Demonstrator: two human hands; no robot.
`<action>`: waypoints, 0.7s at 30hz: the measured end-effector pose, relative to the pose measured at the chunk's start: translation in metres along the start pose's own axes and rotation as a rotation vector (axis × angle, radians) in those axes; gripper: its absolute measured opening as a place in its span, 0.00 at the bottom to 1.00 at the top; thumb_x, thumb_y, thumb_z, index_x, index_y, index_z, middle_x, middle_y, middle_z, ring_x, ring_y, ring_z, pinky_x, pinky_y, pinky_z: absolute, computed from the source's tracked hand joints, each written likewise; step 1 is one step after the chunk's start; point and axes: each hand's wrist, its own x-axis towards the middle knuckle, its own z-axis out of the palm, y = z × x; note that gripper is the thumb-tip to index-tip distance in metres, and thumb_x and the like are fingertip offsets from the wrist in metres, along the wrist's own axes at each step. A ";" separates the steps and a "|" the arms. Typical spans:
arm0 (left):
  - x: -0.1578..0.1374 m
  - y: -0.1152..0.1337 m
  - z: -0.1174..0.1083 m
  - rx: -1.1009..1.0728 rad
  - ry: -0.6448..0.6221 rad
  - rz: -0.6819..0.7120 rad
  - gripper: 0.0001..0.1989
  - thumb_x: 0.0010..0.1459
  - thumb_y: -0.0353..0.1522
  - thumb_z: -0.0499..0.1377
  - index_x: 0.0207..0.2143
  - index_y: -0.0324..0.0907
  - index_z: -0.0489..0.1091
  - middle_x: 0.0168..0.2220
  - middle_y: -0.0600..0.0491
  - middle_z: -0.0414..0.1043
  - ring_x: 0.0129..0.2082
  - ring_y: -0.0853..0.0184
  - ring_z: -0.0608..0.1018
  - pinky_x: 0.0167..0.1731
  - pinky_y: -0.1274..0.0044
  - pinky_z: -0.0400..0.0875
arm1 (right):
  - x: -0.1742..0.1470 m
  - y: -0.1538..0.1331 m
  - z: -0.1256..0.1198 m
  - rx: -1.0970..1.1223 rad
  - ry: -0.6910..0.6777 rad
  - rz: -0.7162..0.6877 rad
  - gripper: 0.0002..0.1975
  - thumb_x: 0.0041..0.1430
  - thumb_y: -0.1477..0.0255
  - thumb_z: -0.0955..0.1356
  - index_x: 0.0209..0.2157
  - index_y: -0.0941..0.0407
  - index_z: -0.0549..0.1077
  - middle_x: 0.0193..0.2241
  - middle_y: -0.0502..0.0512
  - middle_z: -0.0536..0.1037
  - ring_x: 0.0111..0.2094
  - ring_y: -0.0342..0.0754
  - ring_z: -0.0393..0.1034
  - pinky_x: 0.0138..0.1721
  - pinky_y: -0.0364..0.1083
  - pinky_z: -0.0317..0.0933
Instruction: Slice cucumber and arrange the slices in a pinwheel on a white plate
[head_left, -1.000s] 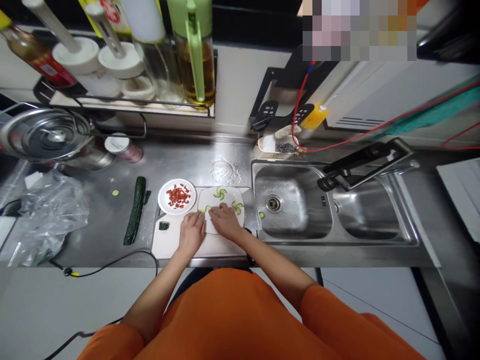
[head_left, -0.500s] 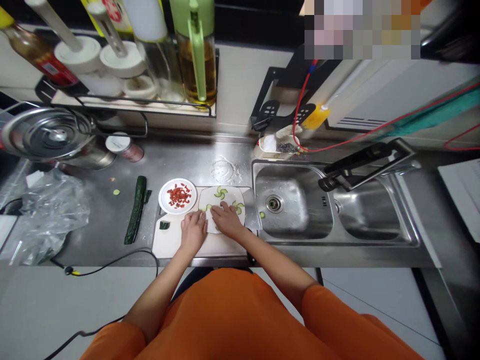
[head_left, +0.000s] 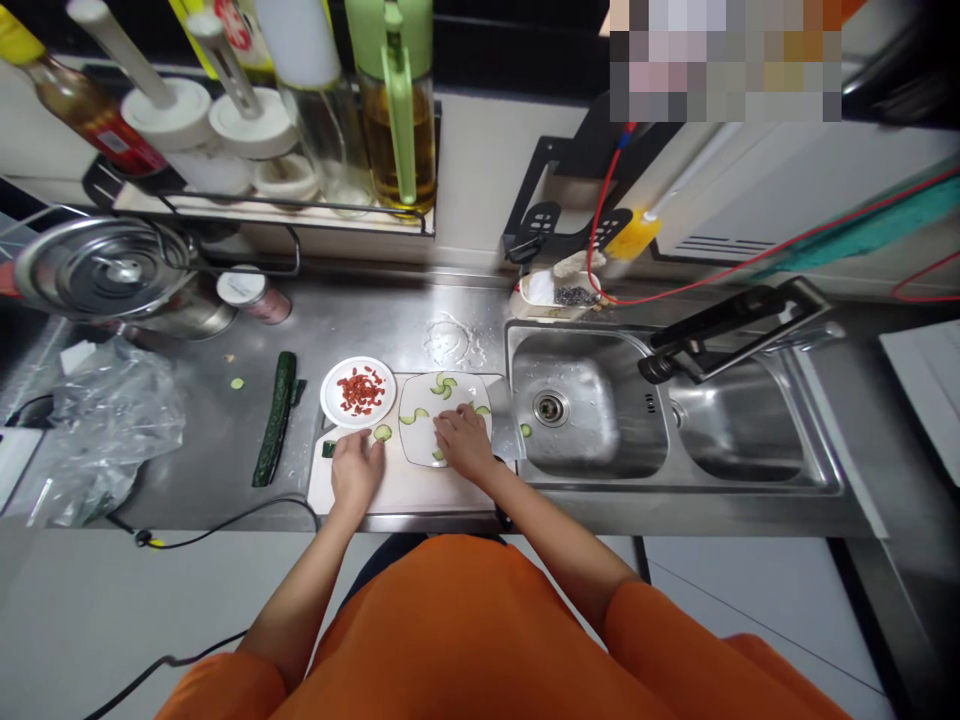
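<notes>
My left hand [head_left: 356,470] rests over the left side of the cutting board [head_left: 405,492], thumb and fingers apart, with nothing seen in it. Right beside its fingertips lies a cucumber slice [head_left: 382,433], and a cucumber stub [head_left: 328,449] is on its other side. Above the square white plate [head_left: 420,445] is my right hand [head_left: 465,445], fingers stretched toward the left and no object visible in them. Curved cucumber pieces [head_left: 444,386] sit in groups along the plate's edges, some partly covered by that hand. A round dish of red dried berries [head_left: 360,392] stands at the board's upper left.
A wide knife blade [head_left: 508,418] lies between plate and sink [head_left: 585,400], near a loose cucumber slice [head_left: 526,431]. To the left are a long cucumber [head_left: 276,420], a plastic bag [head_left: 112,420], a lidded pot [head_left: 120,270] and a jar [head_left: 255,294]. Bottles fill the rack [head_left: 300,225] above.
My left hand has moved left from the plate onto the board, uncovering the cucumber slice and the pieces at the plate's left edge. My right hand has shifted slightly to the right.
</notes>
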 end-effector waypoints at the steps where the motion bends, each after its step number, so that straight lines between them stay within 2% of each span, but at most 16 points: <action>1: 0.000 0.000 0.002 0.012 0.001 -0.025 0.18 0.55 0.38 0.54 0.44 0.37 0.70 0.38 0.43 0.69 0.41 0.58 0.70 0.45 0.69 0.64 | -0.001 0.000 0.000 0.005 0.004 0.002 0.13 0.64 0.69 0.59 0.45 0.54 0.71 0.46 0.60 0.71 0.50 0.57 0.54 0.43 0.52 0.51; 6: 0.000 0.010 0.009 0.027 0.002 -0.108 0.17 0.55 0.37 0.54 0.43 0.37 0.69 0.40 0.43 0.68 0.42 0.57 0.71 0.43 0.69 0.65 | -0.006 -0.002 0.001 0.018 -0.002 0.007 0.13 0.63 0.70 0.59 0.44 0.54 0.72 0.45 0.59 0.71 0.50 0.57 0.53 0.43 0.52 0.51; 13: 0.005 0.015 0.006 -0.052 -0.004 -0.129 0.10 0.53 0.37 0.55 0.34 0.40 0.68 0.33 0.47 0.70 0.37 0.60 0.72 0.38 0.71 0.64 | -0.007 -0.006 -0.001 0.061 -0.017 0.015 0.13 0.62 0.70 0.59 0.43 0.54 0.72 0.46 0.59 0.71 0.50 0.57 0.53 0.41 0.52 0.52; 17: 0.004 0.019 0.001 -0.205 -0.029 -0.173 0.09 0.52 0.38 0.56 0.30 0.42 0.68 0.27 0.53 0.70 0.28 0.66 0.71 0.32 0.75 0.63 | -0.006 -0.008 -0.001 0.130 -0.030 0.027 0.12 0.61 0.71 0.61 0.43 0.54 0.73 0.45 0.58 0.73 0.50 0.57 0.53 0.41 0.52 0.52; 21: 0.005 0.028 -0.008 -0.488 -0.119 -0.233 0.14 0.47 0.42 0.60 0.31 0.41 0.69 0.23 0.57 0.68 0.23 0.72 0.67 0.27 0.79 0.61 | 0.000 -0.010 -0.001 0.280 -0.012 0.071 0.11 0.59 0.72 0.64 0.43 0.54 0.74 0.41 0.57 0.75 0.48 0.55 0.56 0.41 0.50 0.53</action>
